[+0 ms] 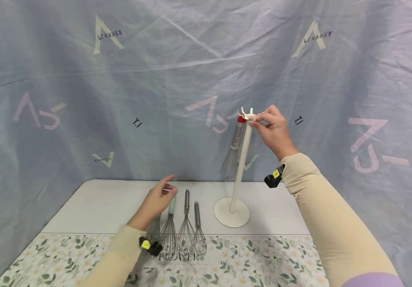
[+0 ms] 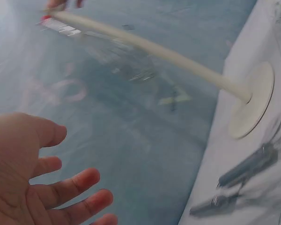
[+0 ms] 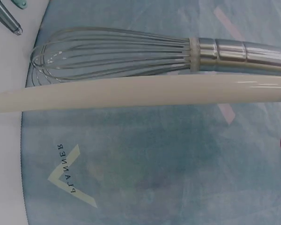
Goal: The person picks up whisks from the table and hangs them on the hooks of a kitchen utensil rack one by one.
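Observation:
A white stand (image 1: 241,167) with a round base rises from the table. My right hand (image 1: 274,128) pinches the edge of its hooked top (image 1: 249,115) between thumb and fingers. A metal whisk with a red end (image 1: 241,119) hangs from one hook, wires down, beside the pole; its wire loops (image 3: 112,51) show sharply in the right wrist view. My left hand (image 1: 157,199) holds nothing, fingers spread in the left wrist view. It hovers over a row of whisks: one with a mint handle (image 1: 172,206), a metal one (image 1: 186,201), a smaller one (image 1: 197,215) and a partly hidden one (image 1: 154,228).
The whisks lie side by side, handles toward the back, left of the stand's base (image 1: 223,217). Their wires reach onto a flowered cloth (image 1: 256,259) along the front of the white table (image 1: 277,211). A grey-blue printed curtain (image 1: 170,99) hangs behind and at both sides.

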Demonstrator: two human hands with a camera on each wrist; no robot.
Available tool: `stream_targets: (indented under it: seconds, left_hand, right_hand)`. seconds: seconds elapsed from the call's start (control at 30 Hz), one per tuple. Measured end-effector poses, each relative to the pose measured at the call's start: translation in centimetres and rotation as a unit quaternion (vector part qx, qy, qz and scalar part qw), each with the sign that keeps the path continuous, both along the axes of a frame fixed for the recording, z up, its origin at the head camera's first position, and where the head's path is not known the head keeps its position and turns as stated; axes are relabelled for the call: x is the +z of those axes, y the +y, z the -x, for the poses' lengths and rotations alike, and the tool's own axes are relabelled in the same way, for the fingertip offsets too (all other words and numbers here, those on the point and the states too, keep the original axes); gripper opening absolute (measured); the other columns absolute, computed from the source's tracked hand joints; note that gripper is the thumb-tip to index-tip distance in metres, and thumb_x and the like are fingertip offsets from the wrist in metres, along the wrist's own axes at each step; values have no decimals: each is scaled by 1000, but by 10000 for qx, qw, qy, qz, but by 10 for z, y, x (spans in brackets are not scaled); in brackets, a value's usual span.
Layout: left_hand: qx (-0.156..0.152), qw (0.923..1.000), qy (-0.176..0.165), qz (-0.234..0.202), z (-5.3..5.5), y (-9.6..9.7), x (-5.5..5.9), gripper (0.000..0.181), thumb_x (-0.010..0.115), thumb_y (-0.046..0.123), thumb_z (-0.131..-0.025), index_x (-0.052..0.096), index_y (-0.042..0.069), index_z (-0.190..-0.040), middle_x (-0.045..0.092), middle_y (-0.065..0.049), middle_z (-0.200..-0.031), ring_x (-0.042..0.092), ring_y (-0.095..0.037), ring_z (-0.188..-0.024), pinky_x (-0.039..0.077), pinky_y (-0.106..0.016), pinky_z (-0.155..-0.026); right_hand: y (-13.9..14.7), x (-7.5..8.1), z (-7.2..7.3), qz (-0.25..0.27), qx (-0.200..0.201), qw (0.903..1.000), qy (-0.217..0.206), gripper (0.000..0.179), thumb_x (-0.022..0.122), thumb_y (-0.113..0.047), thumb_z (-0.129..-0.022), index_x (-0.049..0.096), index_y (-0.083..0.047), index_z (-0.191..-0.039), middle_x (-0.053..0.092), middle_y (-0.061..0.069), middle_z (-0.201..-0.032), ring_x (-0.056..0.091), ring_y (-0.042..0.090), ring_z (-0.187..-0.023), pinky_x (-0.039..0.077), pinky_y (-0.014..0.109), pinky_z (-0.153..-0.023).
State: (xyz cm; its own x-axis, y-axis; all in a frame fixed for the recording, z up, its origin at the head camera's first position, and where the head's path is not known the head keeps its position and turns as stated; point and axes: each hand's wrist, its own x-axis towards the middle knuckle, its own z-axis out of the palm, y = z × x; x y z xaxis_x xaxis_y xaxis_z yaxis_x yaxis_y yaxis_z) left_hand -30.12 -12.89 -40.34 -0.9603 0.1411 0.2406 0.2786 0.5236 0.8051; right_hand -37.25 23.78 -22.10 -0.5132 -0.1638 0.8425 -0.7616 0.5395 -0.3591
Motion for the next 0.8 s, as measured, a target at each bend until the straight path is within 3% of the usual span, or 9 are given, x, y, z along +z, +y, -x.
stream_targets:
  seconds: [0.17, 0.4, 0.57, 0.8]
  left_hand:
    - [447, 9982, 294, -281, -21, -40, -12, 54, 55, 30, -107, 39, 13, -155, 64, -19, -125, 64, -35, -113, 52, -54, -92]
    - [974, 9947, 52, -322, -40, -77, -35, 54, 52, 30, -108, 38, 7, -155, 62, -25, -128, 64, -38, -110, 55, -47, -86]
    - [1327, 9911, -36, -72, -39, -92, -43, 51, 51, 23, -108, 39, 4, -154, 62, -25, -125, 64, -38, -107, 53, -46, -85]
    - [1433, 9892, -299, 111, -32, -103, -54, 54, 52, 28, -107, 39, 4, -154, 57, -29, -132, 59, -44, -116, 50, -57, -91]
  right_hand:
    - [-1, 0, -1, -87, -168, 9993, 329, 8, 76, -10, -89, 75, -3, -86, 44, 5, -88, 55, 21, -93, 43, 18, -66]
    - [-10, 0, -4, -452, -635, 9961, 409, 13, 76, -17, -90, 76, -4, -88, 40, 6, -85, 50, 22, -83, 38, 25, -65]
    - [-17, 5, -6, -625, -829, 9923, 679, 14, 78, -18, -89, 77, -5, -92, 40, 8, -83, 37, 24, -78, 31, 35, -69]
    - [-29, 8, -13, -773, -1395, 9830, 905, 17, 79, -23, -88, 77, -7, -92, 41, 7, -83, 42, 27, -79, 33, 38, -64]
